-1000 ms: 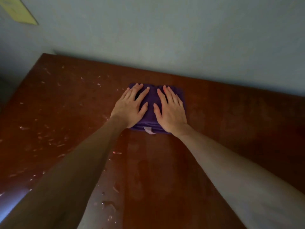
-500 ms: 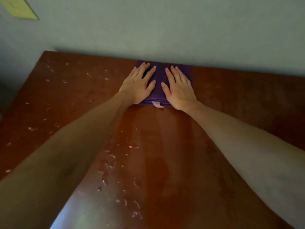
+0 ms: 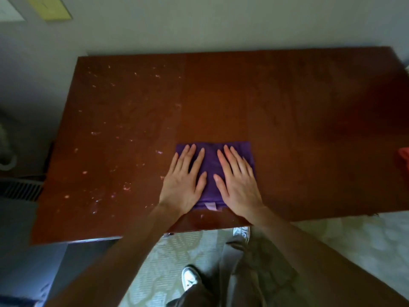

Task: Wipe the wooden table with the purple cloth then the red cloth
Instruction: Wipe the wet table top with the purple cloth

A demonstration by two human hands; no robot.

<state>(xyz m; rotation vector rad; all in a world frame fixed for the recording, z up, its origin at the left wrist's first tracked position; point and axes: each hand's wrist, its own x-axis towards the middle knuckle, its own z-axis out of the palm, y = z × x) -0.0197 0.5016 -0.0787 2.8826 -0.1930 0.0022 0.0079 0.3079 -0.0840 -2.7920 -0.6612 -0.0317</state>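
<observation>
A folded purple cloth point(image 3: 211, 173) lies flat on the dark wooden table point(image 3: 287, 107), close to the near edge. My left hand point(image 3: 183, 180) presses on its left half with straight, spread fingers. My right hand point(image 3: 238, 182) presses on its right half the same way. A small pale label sticks out at the cloth's near edge. A bit of red cloth point(image 3: 404, 157) shows at the table's right edge, mostly cut off by the frame.
Pale droplets and specks point(image 3: 106, 134) dot the left half of the table. The table's far edge meets a grey wall. Below the near edge I see a patterned rug point(image 3: 181, 247) and my white shoes point(image 3: 189, 278).
Both hands have pulled the purple cloth back from the table's far edge by the wall to near the front edge. My view has drawn back and now takes in the whole table.
</observation>
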